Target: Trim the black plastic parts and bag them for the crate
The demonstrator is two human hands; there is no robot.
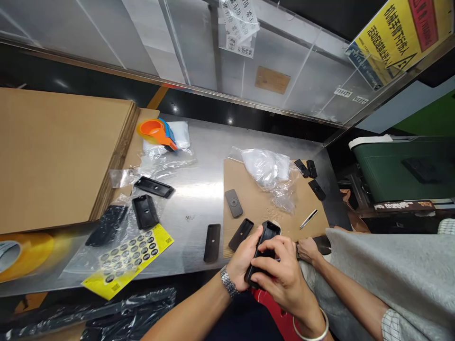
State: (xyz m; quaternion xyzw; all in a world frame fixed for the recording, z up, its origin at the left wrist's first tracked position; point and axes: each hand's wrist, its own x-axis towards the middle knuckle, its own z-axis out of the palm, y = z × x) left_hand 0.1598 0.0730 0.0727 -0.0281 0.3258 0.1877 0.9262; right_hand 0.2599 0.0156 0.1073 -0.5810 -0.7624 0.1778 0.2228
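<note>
- Black casing [269,231]: held up tilted at the near edge of the tabletop [199,201], in front of the cardboard sheet [256,199].
- Left hand [241,266], watch on wrist: fingers closed around the casing's side, thumb along its upper part.
- Right hand [284,270], bangle on wrist: fingers bent over the casing, touching its open face; exact grip partly hidden.
- Open black tray [241,234]: on the sheet, just beside the left hand. Flat black piece [233,203] with round mark: farther in.
- Narrow black tray [212,242]: bare metal, left of the sheet.
- Pen [308,219] and clear plastic bag [268,168]: on the sheet.
- Three small black pieces: toward the far right corner.
- Co-worker's hand [308,249]: near right edge of the sheet.
- Yellow sticker sheet [130,261]: near edge, left part; two black trays [145,211] just beyond.
- Orange tape dispenser [156,131]: beside the cardboard stack [60,156], left end.
</note>
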